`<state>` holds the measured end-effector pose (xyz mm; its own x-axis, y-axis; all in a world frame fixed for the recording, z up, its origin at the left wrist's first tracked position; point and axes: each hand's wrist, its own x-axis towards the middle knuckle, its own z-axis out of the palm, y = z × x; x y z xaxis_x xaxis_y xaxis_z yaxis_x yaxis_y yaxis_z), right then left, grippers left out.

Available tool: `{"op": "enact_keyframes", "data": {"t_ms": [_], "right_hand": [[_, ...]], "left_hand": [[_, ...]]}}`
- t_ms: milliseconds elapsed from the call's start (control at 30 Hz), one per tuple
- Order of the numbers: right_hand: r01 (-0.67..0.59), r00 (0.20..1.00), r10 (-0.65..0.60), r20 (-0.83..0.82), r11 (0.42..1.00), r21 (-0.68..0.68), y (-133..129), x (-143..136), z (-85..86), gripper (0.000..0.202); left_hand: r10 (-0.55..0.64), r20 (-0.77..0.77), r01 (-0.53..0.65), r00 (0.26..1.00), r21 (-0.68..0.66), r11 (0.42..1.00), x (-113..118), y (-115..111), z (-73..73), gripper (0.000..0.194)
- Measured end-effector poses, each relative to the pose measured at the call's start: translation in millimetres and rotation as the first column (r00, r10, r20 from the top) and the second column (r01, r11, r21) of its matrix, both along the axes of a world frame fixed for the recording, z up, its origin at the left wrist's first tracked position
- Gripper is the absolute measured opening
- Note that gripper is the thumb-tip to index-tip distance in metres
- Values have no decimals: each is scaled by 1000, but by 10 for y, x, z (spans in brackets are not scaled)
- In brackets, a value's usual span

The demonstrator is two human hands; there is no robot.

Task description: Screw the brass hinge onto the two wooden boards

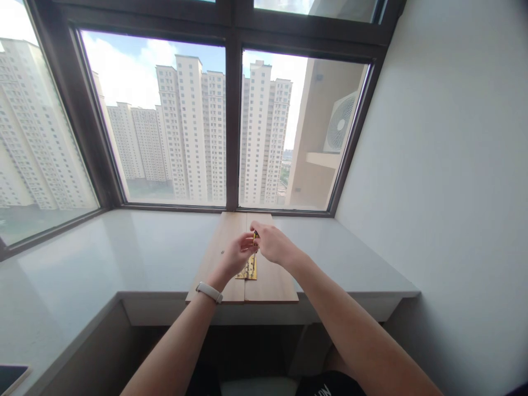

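Two light wooden boards (212, 264) lie side by side on the white sill, with a brass-coloured hinge (251, 271) across their seam. My right hand (270, 242) is closed around a small yellow and black screwdriver (256, 235), whose shaft points down toward the hinge. Close beside it, my left hand (236, 256) has its fingers bent together at the screwdriver, over the hinge's upper part. Whether the left fingertips also hold something small cannot be made out. A pale band is on the left wrist.
The white sill (157, 253) ends at a front edge below the boards. Behind it stands a dark window frame (233, 132), and a wall (433, 165) rises on the right. A dark flat object (12, 375) lies at the lower left.
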<state>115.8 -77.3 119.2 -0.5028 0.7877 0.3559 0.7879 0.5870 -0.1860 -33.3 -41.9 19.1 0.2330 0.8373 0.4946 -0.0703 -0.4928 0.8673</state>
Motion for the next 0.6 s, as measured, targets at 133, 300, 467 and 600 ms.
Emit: {"op": "enact_keyframes", "data": {"t_ms": [133, 300, 467, 600], "right_hand": [[205, 979, -205, -15, 976, 70, -49, -80, -46, 27], [385, 920, -392, 10, 909, 159, -71, -176, -97, 29], [381, 919, -390, 50, 915, 137, -27, -195, -119, 29], [312, 946, -320, 53, 944, 110, 2, -176, -128, 18]], "left_hand": [[84, -35, -82, 996, 49, 995, 67, -25, 19, 18], [121, 1, -121, 993, 42, 992, 113, -52, 40, 12], [197, -1, -197, 980, 47, 979, 109, -40, 26, 24], [189, -34, -188, 981, 38, 981, 79, -27, 3, 23]]}}
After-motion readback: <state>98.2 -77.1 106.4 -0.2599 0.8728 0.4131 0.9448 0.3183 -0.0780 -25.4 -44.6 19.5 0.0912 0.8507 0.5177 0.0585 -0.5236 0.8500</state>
